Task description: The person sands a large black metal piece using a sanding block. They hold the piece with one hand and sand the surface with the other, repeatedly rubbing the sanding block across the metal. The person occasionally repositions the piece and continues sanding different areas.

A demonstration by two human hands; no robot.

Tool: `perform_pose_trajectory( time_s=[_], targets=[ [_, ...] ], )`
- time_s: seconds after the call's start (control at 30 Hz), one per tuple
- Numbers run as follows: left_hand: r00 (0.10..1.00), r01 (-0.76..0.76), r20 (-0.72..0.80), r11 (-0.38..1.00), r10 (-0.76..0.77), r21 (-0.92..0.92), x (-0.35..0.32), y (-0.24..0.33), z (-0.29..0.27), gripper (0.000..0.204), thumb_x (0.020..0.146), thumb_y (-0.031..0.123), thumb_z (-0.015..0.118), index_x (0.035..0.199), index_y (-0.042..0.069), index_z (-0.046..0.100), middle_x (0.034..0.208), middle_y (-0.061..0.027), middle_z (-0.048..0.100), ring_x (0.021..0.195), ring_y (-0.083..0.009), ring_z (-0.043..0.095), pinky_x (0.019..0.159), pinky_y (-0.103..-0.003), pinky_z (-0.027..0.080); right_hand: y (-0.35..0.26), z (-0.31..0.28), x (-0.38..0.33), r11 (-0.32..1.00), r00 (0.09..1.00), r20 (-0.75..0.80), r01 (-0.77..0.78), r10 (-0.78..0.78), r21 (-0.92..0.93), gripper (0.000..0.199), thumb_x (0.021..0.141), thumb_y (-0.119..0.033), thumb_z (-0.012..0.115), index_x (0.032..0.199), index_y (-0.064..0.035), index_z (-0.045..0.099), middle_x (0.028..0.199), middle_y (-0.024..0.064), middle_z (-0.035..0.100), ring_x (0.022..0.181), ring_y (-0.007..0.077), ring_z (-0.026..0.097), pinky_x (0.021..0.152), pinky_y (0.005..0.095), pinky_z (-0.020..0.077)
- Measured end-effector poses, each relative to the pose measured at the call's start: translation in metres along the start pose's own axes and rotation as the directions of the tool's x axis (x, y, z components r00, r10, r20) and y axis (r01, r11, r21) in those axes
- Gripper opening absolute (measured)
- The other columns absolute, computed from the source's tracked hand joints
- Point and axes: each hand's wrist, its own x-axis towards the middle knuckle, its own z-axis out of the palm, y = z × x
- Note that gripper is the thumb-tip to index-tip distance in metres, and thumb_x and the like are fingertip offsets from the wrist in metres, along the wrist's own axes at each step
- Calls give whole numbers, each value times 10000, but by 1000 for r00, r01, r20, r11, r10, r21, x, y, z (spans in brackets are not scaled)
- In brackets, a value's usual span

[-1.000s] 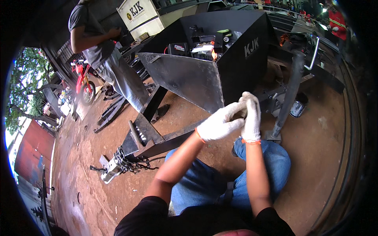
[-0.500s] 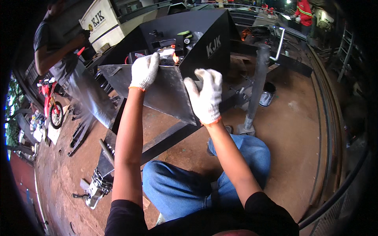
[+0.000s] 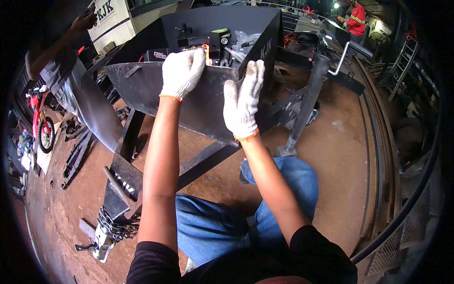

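left hand (image 3: 181, 72): gloved in white, fingers curled over the upper edge of the steel plate (image 3: 198, 106) near its middle; the plate is gripped.
right hand (image 3: 242, 100): gloved in white, laid flat and open against the face of the plate by its right edge, fingertips reaching the top edge; nothing is enclosed by it.
steel plate: a dark, wedge-shaped sheet held upright in front of the black box (image 3: 246, 28), its lower point hanging above the frame bar (image 3: 203, 161).
black box: an open-topped black metal container mounted on the trailer frame, set just behind the plate.
box contents: a black tool case (image 3: 191, 35), a green-handled item (image 3: 220, 31), an orange part (image 3: 206, 51) and a clear plastic bag (image 3: 246, 40) are seen inside, crowded together.
hidden: the lower part of the box interior is covered by the plate and both hands; the small items cannot be told apart clearly.
chain (image 3: 113, 227): piled at the front corner of the frame beside the coupling.
steel post (image 3: 305, 104): standing upright at the right edge of the frame.
cut off: a person (image 3: 71, 80) at the left edge is seen only in part, the upper body lost in the dark rim.
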Motion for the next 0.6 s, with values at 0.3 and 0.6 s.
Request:
perform_pose_trajectory(
  time_s=[0.3,0.6],
  targets=[
    [965,-231,-123,973,231,11,-1,-5,5,430,998,322,532,673,71,660,679,-167,652,650,-372,648,606,-465,474,-5,-25,-16,994,976,212,17,-40,110,702,1039,-267,528,1574,81,237,1655,298,141,1528,448,212,1245,491,206],
    [996,-86,0,996,86,-11,-1,-4,-2,419,1014,355,502,852,60,750,776,-204,677,734,-390,688,653,-443,510,1,-23,-4,980,984,149,121,-98,-156,767,869,-185,787,1503,16,405,1577,313,326,1446,489,363,1187,527,343]
  ],
)
